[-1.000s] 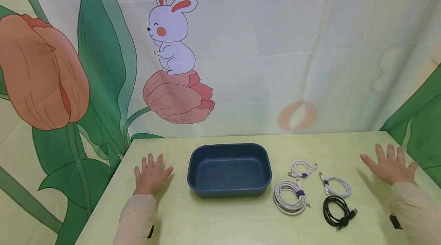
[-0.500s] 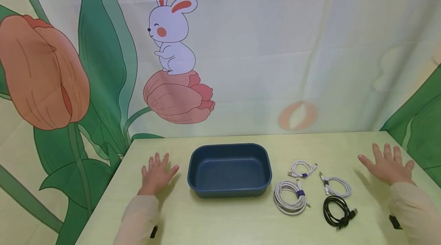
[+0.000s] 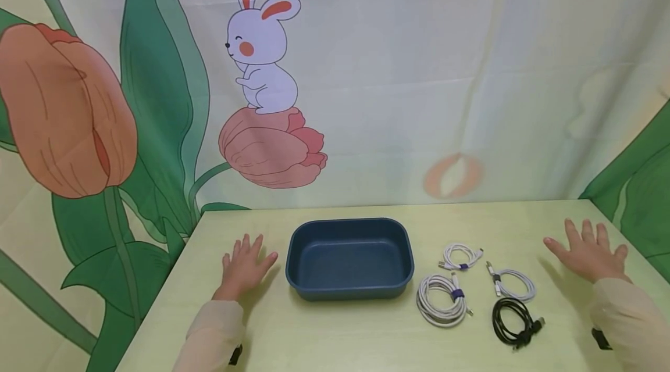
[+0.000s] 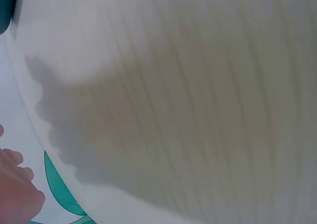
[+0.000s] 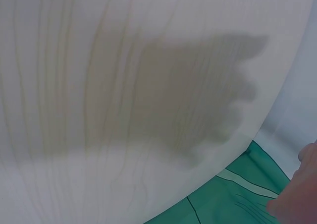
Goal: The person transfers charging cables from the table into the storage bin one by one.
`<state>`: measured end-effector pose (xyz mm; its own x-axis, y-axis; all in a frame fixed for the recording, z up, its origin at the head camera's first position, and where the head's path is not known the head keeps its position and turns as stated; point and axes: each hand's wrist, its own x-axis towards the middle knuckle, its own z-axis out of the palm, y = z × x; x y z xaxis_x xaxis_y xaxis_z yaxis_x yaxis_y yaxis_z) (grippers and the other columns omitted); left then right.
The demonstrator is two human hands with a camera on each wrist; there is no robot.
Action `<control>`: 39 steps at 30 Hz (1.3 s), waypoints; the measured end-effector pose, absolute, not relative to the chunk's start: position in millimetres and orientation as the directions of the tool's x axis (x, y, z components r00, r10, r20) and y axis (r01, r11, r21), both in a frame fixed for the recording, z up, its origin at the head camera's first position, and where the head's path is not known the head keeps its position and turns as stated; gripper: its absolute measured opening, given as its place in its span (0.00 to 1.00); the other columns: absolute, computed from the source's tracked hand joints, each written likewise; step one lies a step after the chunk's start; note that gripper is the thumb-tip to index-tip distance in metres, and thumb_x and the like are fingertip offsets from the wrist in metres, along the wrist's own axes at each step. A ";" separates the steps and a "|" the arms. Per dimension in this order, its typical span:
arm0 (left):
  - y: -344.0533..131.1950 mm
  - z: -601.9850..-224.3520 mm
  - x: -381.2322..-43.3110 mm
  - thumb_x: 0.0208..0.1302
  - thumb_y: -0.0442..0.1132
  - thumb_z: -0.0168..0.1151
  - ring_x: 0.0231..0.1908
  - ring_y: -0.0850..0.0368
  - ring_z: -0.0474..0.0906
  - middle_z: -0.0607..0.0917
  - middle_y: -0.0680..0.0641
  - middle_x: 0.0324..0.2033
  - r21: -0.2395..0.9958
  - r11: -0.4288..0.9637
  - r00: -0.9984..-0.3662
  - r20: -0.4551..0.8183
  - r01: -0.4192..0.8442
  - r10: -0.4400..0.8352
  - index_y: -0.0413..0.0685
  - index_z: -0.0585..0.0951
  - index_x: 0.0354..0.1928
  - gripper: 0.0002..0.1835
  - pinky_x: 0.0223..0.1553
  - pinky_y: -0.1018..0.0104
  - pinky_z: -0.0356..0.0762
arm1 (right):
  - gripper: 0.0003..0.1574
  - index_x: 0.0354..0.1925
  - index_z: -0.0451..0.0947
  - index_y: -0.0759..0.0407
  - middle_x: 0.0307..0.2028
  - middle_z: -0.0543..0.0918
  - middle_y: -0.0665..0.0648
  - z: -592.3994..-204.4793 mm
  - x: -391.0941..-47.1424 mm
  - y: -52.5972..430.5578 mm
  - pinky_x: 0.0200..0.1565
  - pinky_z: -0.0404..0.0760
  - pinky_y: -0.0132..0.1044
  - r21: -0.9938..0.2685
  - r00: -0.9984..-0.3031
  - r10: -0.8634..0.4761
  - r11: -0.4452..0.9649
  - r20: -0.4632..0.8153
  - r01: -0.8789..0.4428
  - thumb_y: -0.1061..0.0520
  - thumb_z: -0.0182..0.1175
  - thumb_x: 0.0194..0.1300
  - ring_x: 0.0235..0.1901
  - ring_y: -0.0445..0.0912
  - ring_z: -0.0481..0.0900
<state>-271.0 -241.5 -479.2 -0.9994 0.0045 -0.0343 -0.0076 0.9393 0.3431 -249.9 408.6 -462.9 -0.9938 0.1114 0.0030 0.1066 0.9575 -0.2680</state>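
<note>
My left hand (image 3: 245,270) hovers over the table left of a dark blue rectangular bin (image 3: 349,292), fingers spread and holding nothing. My right hand (image 3: 590,253) is over the table's right side, also spread and holding nothing. Between the bin and my right hand lie several coiled cables: a small white cable (image 3: 449,254) at the back, a thicker white cable (image 3: 425,308) with a purple tie in front, another white cable (image 3: 530,286) with a dark tie, and a black cable (image 3: 496,322) nearest the right front. Both wrist views show mostly tabletop with each hand's shadow.
The pale wood-grain table (image 3: 335,337) ends at a back edge against a hanging cloth (image 3: 387,99) printed with a rabbit and tulips. Green leaf-printed cloth (image 3: 646,192) hangs beyond the right edge. A corner of the bin shows in the left wrist view.
My left hand has moved to the right, closer to the bin. My right hand has shifted slightly left. The bin and cables stay where they were.
</note>
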 end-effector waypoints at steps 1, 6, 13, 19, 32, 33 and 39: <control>-240.8 -479.4 -270.8 0.62 0.61 0.40 0.65 0.33 0.36 0.45 0.32 0.65 0.346 0.938 -0.999 -0.034 -0.008 0.004 0.45 0.51 0.67 0.38 0.57 0.33 0.34 | 0.57 0.66 0.32 0.65 0.61 0.32 0.79 -463.1 -250.1 408.6 0.46 0.30 0.74 -0.269 -0.994 0.106 0.958 0.001 0.102 0.25 0.31 0.58 0.60 0.72 0.24; -236.2 -477.3 -269.2 0.62 0.61 0.40 0.65 0.34 0.38 0.46 0.32 0.65 0.361 0.932 -0.999 -0.035 -0.006 0.007 0.45 0.51 0.67 0.38 0.58 0.35 0.36 | 0.57 0.66 0.31 0.65 0.61 0.32 0.79 -461.6 -251.2 406.9 0.45 0.30 0.75 -0.279 -0.997 0.072 0.958 -0.012 0.072 0.26 0.32 0.58 0.59 0.72 0.24; -230.5 -473.1 -268.5 0.62 0.60 0.41 0.65 0.34 0.39 0.46 0.32 0.65 0.403 0.915 -0.999 -0.033 0.002 0.017 0.44 0.51 0.67 0.37 0.58 0.35 0.36 | 0.57 0.66 0.31 0.66 0.61 0.31 0.79 -459.2 -254.3 402.5 0.45 0.29 0.75 -0.291 -0.998 0.048 0.955 -0.030 0.055 0.26 0.32 0.59 0.59 0.72 0.23; -229.8 -475.2 -270.6 0.62 0.61 0.40 0.65 0.34 0.41 0.47 0.33 0.66 0.408 0.913 -0.999 -0.019 0.018 0.028 0.45 0.51 0.67 0.37 0.58 0.35 0.37 | 0.57 0.66 0.32 0.66 0.62 0.33 0.79 -456.9 -254.6 398.6 0.45 0.29 0.74 -0.287 -0.999 0.036 0.957 -0.011 0.037 0.26 0.32 0.59 0.60 0.72 0.23; -227.0 -471.0 -269.2 0.62 0.60 0.41 0.65 0.34 0.42 0.49 0.33 0.65 0.439 0.898 -0.999 -0.014 0.024 0.033 0.44 0.52 0.66 0.38 0.58 0.35 0.38 | 0.55 0.66 0.34 0.66 0.62 0.34 0.78 -454.4 -255.2 386.8 0.46 0.30 0.74 -0.271 -1.000 -0.013 0.963 -0.009 -0.010 0.28 0.33 0.60 0.60 0.71 0.24; -226.7 -471.1 -269.2 0.62 0.60 0.41 0.65 0.34 0.42 0.49 0.33 0.65 0.442 0.897 -0.999 -0.014 0.024 0.033 0.44 0.52 0.66 0.37 0.58 0.35 0.38 | 0.55 0.66 0.34 0.66 0.62 0.34 0.78 -453.9 -255.2 385.5 0.46 0.29 0.74 -0.272 -1.000 -0.016 0.962 -0.009 -0.013 0.28 0.34 0.60 0.60 0.71 0.24; -224.8 -471.9 -269.9 0.62 0.58 0.43 0.65 0.36 0.43 0.50 0.34 0.65 0.465 0.885 -0.999 -0.007 0.029 0.036 0.44 0.55 0.65 0.36 0.58 0.35 0.38 | 0.54 0.67 0.34 0.65 0.62 0.33 0.78 -451.1 -255.7 377.0 0.47 0.28 0.73 -0.267 -0.999 -0.034 0.963 -0.012 -0.029 0.28 0.34 0.60 0.61 0.70 0.23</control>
<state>-269.9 -224.8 -471.9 -0.9993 0.0361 -0.0066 0.0289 0.8849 0.4649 -255.7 377.0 -451.1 -0.9994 -0.0338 -0.0119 -0.0294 0.9632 -0.2671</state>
